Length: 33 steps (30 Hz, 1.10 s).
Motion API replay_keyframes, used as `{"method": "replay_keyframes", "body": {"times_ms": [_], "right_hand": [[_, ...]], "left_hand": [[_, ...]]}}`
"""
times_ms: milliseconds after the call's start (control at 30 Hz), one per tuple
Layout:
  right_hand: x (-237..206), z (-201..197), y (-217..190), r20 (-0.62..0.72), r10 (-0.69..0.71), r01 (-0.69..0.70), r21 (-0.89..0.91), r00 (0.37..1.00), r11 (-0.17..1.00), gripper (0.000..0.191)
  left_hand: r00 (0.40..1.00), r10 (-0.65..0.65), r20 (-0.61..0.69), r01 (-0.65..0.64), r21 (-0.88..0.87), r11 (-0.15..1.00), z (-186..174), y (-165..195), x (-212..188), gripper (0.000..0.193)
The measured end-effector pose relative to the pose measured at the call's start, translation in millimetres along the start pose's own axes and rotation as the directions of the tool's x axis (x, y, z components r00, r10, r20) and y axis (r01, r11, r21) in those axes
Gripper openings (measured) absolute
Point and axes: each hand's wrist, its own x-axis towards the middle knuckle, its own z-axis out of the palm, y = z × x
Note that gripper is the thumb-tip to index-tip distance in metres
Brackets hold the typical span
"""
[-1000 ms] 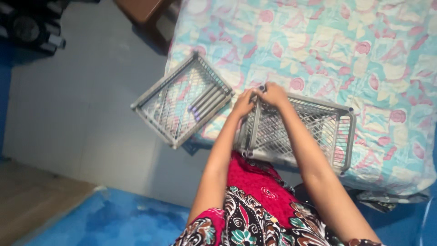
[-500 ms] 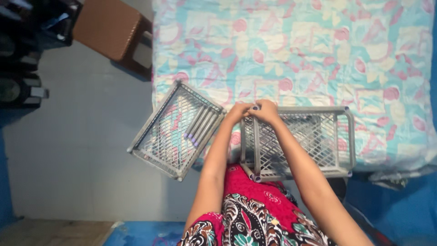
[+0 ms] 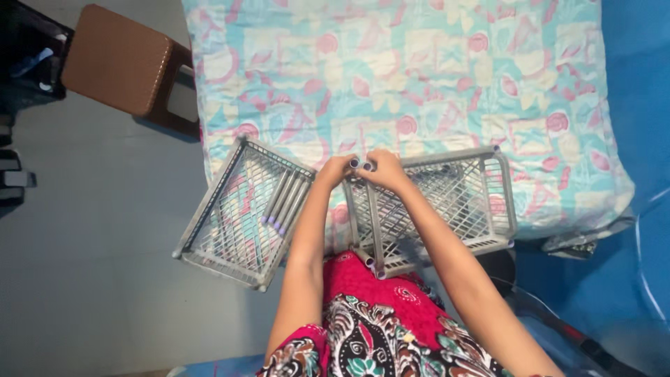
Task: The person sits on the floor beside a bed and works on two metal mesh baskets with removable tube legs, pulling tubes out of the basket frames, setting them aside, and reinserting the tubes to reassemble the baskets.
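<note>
Two grey mesh shelf panels lie at the near edge of a bed with a patterned turquoise and pink sheet [image 3: 419, 63]. The left panel [image 3: 237, 216] overhangs the bed's corner and carries several grey tubes with purple ends [image 3: 283, 202]. The right panel [image 3: 447, 202] lies in front of me. My left hand [image 3: 336, 169] and my right hand [image 3: 382, 170] meet at the right panel's far left corner, fingers closed around small purple-tipped pieces there. Two grey tubes [image 3: 373, 234] run along that panel's left side toward my lap.
A brown stool [image 3: 118, 59] stands on the grey floor left of the bed. Dark objects [image 3: 17, 160] sit at the far left edge. A blue surface [image 3: 638, 84] borders the bed on the right. My patterned red dress [image 3: 377, 328] fills the bottom centre.
The view has tilted up and to the left, bringing the stool and more of the bed into sight. Both hands stay together at the right panel's corner.
</note>
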Motion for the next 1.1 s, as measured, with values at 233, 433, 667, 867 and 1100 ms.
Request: {"method": "replay_keyframes", "body": {"times_ms": [233,433,667,867,1100], "right_hand": [[-13,-3,1,-0.077,-0.039,0.04,0.009,0.996,0.999,0.036],[-82,-27,50,-0.351,0.035,-0.042,-0.013,0.936,0.999,0.041],[-267,-61,169,-0.768,0.396,-0.31,0.268,0.503,0.912,0.028],[-359,-53,210,-0.221,0.805,-0.531,0.652,0.55,0.542,0.038],[-351,-40,222,-0.329,0.565,-0.082,0.809,0.757,0.581,0.054]], "left_hand": [[0.99,-0.097,-0.099,0.094,-0.033,0.995,13,8,-7,0.03],[0.904,-0.243,-0.351,0.133,-0.309,0.942,39,18,-7,0.046],[0.713,-0.021,-0.701,0.126,0.098,0.987,71,76,-18,0.034],[0.99,0.091,-0.105,-0.066,0.215,0.974,211,167,-19,0.037],[0.955,0.183,0.233,-0.294,0.662,0.689,359,203,-35,0.044]]}}
